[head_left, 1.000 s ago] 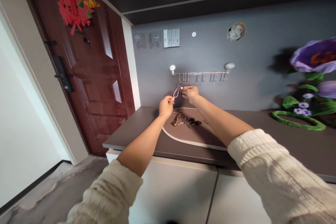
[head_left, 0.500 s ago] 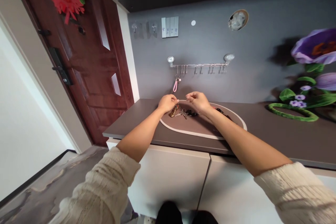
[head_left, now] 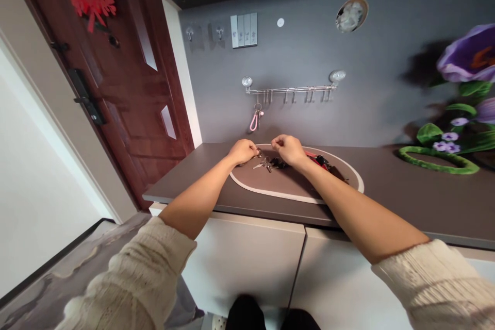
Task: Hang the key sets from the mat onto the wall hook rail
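Observation:
My left hand (head_left: 243, 151) is low over the left part of a brown oval mat with a pale rim (head_left: 270, 193). Its thumb and fingers pinch a key ring (head_left: 259, 153), most of it hidden by the hand. Just to the right, above the mat, my right hand (head_left: 290, 149) has its fingers curled together; what they hold, if anything, cannot be made out. Between and below the hands lies a bunch of keys (head_left: 266, 164) with dark fobs. More red and black key items (head_left: 322, 161) lie partly behind my right forearm.
A clear hook rail (head_left: 292, 90) is on the grey wall, with a pink-strapped key ring (head_left: 254, 121) hanging at its left end. Purple plush flowers (head_left: 467, 56) stand on the right of the counter (head_left: 390, 196). A dark red door (head_left: 143, 113) is at left.
The view has shifted slightly. My left hand has lowered onto the mat's left side, covering the brass-coloured piece that showed below it. My right hand stays raised beside it, fingers still curled.

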The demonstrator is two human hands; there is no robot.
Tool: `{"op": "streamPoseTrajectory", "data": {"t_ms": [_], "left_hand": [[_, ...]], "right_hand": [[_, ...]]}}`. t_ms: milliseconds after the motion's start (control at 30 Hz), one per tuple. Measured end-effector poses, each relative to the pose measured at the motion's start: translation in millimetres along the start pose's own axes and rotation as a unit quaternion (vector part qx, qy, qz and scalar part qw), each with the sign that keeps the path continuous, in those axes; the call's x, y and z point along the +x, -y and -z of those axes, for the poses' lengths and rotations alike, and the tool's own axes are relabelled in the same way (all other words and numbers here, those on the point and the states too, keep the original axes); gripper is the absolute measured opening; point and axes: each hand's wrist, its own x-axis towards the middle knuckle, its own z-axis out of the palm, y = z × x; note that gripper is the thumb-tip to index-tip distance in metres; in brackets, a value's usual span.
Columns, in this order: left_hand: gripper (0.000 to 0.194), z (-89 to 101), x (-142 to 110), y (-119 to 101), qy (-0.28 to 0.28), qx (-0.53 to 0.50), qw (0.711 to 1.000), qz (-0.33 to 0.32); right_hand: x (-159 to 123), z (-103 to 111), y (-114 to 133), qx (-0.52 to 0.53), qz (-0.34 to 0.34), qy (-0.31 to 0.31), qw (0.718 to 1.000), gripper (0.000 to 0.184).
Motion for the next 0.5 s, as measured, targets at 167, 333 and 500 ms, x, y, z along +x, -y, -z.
{"op": "streamPoseTrajectory", "data": {"t_ms": [167, 333, 500], "left_hand": [[0.015, 4.5, 1.2, -3.6, -0.029, -0.104, 0.994, 0.028], [0.015, 4.7, 5.0, -2.9, -0.027, -0.271, 0.96, 0.068], [0.021, 8.1, 5.0, -5.9, -0.023, -0.418, 0.906, 0.063]], "right_hand": [[-1.2, -1.9, 0.5, -0.005, 0.012, 0.01, 1.0, 0.013], [-1.2, -2.0, 0.8, 0.017, 0.012, 0.009, 1.0, 0.01], [-2.1, -1.6, 2.2, 0.067, 0.015, -0.012, 0.998, 0.009]]}}
